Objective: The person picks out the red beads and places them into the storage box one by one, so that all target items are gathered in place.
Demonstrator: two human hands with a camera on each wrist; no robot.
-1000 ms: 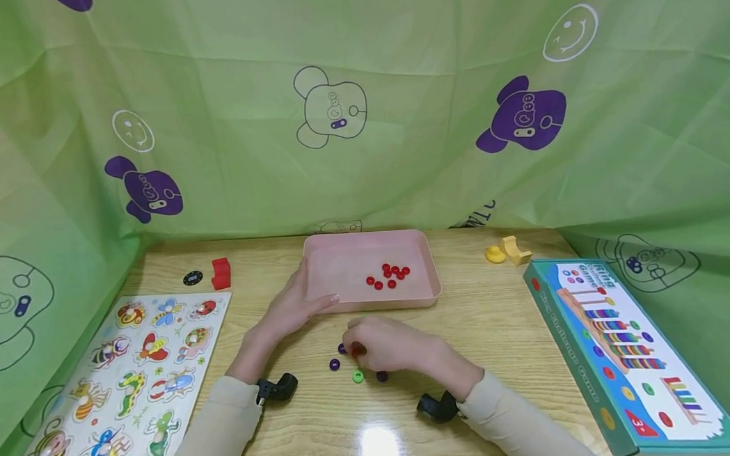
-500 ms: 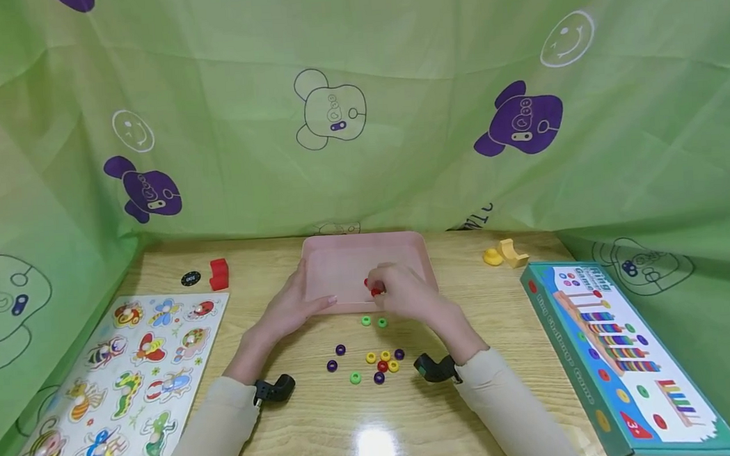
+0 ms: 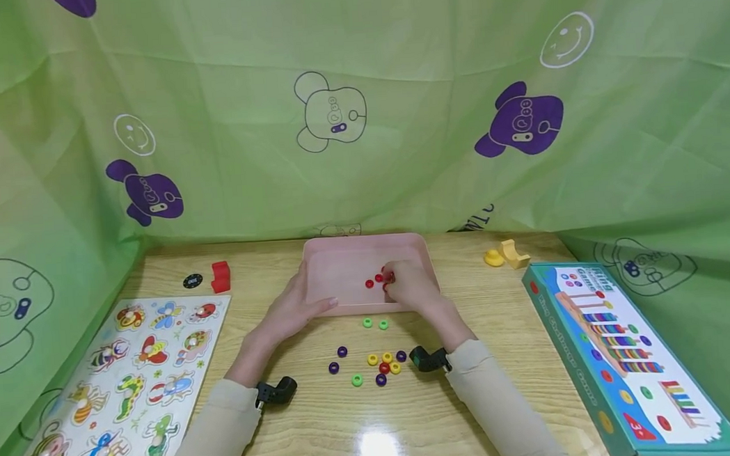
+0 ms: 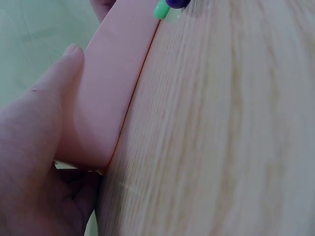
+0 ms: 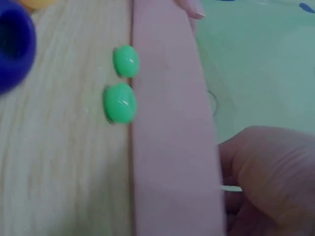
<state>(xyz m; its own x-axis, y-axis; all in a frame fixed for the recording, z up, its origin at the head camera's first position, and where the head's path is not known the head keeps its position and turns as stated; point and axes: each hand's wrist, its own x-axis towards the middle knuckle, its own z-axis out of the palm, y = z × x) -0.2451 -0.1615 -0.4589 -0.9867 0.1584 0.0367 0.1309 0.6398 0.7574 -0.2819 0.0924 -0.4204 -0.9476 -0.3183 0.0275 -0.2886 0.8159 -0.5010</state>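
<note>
A shallow pink tray (image 3: 336, 275) stands at the back middle of the table. My left hand (image 3: 291, 306) grips its left front corner, thumb along the front wall, fingers round the side. My right hand (image 3: 411, 286) reaches over the front wall into the tray, its fingers bent down among small red beads (image 3: 370, 283). Red shows at its fingertips, but whether a bead is pinched is hidden. Several loose beads lie before the tray: green beads (image 3: 367, 323), purple beads (image 3: 334, 368), yellow beads (image 3: 372, 359) and one red bead (image 3: 384, 368).
An insect puzzle board (image 3: 117, 382) lies at the left; a ring game box (image 3: 630, 358) lies at the right. Behind the board are a black disc (image 3: 193, 281) and a red block (image 3: 220, 276). A yellow piece (image 3: 494, 258) and a yellow curved block (image 3: 515, 254) sit back right.
My right hand has moved from the loose beads on the table into the tray, then slightly right. A bead pile it covered now shows. My left hand stays on the tray.
</note>
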